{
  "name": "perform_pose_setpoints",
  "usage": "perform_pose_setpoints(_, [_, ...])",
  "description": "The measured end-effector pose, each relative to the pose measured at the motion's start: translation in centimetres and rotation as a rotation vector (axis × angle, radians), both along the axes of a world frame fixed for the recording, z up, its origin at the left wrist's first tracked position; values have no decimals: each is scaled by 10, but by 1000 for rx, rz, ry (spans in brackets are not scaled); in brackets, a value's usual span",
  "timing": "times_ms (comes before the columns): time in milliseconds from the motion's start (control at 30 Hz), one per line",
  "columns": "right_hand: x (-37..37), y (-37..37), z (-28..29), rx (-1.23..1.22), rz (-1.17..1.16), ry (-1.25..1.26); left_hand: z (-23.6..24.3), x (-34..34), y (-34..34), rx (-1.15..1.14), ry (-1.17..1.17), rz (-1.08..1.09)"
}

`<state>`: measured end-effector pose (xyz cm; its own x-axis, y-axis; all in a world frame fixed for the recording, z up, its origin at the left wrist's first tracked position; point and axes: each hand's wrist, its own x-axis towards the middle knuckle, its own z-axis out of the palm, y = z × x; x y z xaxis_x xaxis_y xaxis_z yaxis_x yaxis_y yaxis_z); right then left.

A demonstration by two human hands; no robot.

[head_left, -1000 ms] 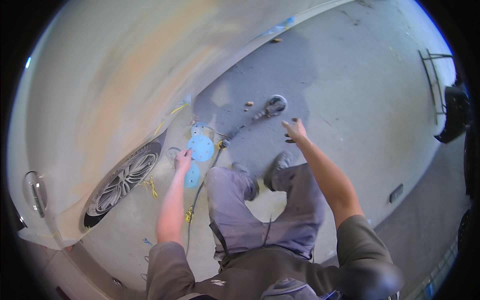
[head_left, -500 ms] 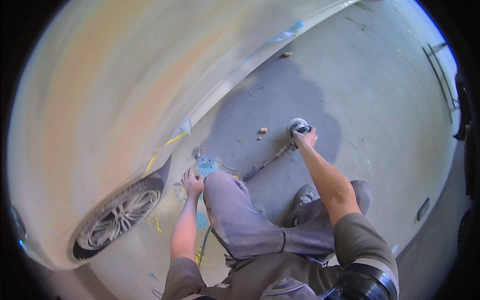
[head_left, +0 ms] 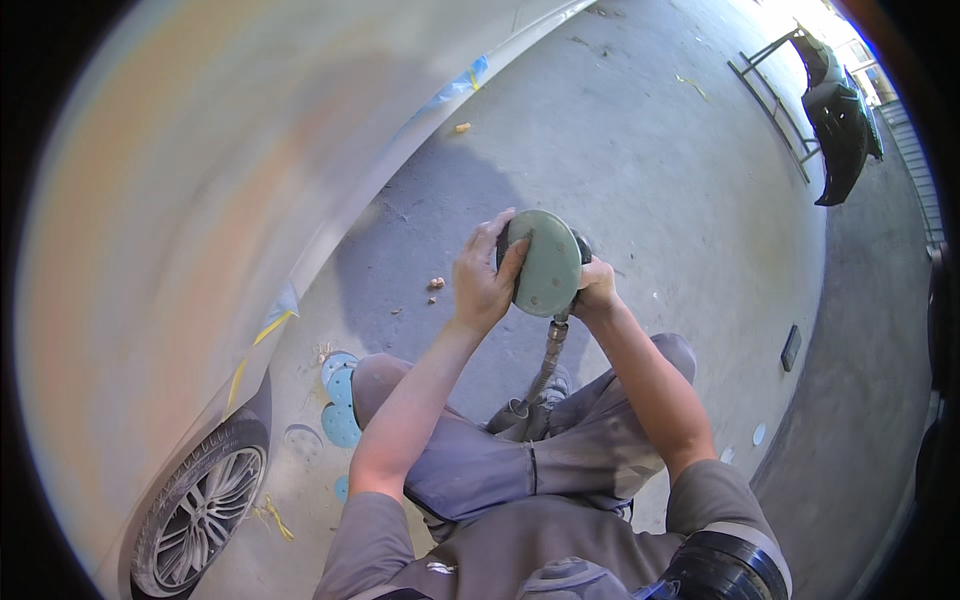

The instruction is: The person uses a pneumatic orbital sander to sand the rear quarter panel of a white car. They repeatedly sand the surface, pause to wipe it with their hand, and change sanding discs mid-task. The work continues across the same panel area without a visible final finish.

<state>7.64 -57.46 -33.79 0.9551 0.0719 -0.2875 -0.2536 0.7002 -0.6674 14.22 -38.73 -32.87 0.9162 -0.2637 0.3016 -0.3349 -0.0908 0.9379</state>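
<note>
I hold a round sander raised in front of me, above my legs, its pale green perforated disc (head_left: 545, 268) turned up toward the head camera. The thumb of my left hand (head_left: 485, 275) presses on the disc’s face, with the fingers around the rim at its left. On the other side, my right hand (head_left: 595, 288) grips the dark body, partly hidden behind the pad. A ribbed grey hose (head_left: 548, 368) runs from the tool down between my legs. Several light blue perforated discs (head_left: 341, 425) lie on the floor left of my left knee.
A car body with patchy primer (head_left: 170, 200), blue masking with yellow tape (head_left: 275, 328) and a wheel (head_left: 205, 500) fills the left. A black panel on a metal stand (head_left: 835, 130) is at upper right. Small crumbs (head_left: 437, 284) and yellow tape scraps (head_left: 280, 520) lie on the floor.
The sander has left the floor in my right hand and come up to the centre, pad upturned. My left hand has moved from near the blue discs onto the pad. The view has shifted.
</note>
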Motion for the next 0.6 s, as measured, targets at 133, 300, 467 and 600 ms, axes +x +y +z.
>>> perform_pose_setpoints(133, [-5,6,0,54,-53,70,20,-19,11,208,-518,171])
perform_pose_setpoints(300, [1,15,9,163,21,6,38,-27,25,262,-427,-186])
perform_pose_setpoints(467, [17,19,18,151,61,-17,52,-16,24,249,-358,-260])
perform_pose_setpoints(600, [25,15,20,108,78,-1,59,-16,22,268,-288,-234])
